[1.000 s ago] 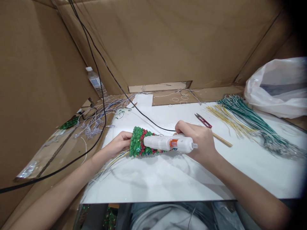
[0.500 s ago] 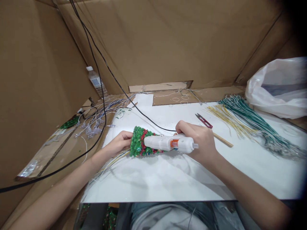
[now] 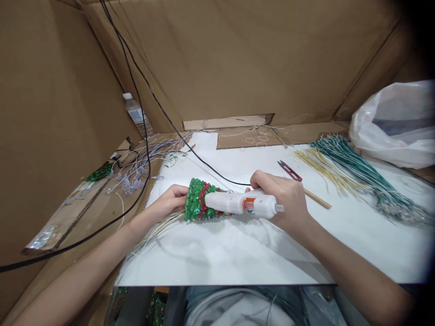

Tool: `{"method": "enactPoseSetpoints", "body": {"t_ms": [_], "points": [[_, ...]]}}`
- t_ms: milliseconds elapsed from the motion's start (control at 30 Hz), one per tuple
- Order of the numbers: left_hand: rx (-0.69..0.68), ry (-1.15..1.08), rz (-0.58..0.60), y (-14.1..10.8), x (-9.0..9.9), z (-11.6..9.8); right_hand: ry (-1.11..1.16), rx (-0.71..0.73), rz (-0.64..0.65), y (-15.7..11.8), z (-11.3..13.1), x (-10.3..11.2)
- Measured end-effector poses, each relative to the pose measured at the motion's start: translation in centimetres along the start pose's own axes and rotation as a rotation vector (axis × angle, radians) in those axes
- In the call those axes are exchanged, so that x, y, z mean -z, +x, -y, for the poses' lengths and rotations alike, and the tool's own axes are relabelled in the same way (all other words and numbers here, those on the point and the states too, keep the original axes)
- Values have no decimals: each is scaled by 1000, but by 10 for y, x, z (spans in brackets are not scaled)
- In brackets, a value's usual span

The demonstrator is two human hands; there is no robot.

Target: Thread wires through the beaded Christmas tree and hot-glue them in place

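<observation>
Soft overhead light, faint shadows, dark blurred right edge.

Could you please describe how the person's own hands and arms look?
The left hand and right hand are ungloved. The left forearm and right forearm show no sleeves, and no watch, bracelet or ring can be seen.

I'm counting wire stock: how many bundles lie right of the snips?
2: the yellow bundle beside the snips and the green bundle farther right; overlap may hide more.

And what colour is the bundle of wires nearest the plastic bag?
Mostly green wires, with pale strands mixed in; the head view shows it best.
</observation>
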State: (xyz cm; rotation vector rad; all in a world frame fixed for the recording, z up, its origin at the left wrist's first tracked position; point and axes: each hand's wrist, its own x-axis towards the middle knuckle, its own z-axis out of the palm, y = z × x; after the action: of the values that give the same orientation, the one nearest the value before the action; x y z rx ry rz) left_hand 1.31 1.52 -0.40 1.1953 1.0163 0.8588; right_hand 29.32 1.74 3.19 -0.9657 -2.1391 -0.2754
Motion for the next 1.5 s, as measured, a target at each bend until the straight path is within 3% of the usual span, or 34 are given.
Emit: {"method": "enactPoseSetpoints", "body": {"t_ms": [567, 1500], "points": [[-7, -66, 67, 0, 3, 3, -27, 18, -33, 0, -1, -1], [-28, 23, 61, -1, 4, 3, -94, 98, -68, -5, 5, 0]]}}
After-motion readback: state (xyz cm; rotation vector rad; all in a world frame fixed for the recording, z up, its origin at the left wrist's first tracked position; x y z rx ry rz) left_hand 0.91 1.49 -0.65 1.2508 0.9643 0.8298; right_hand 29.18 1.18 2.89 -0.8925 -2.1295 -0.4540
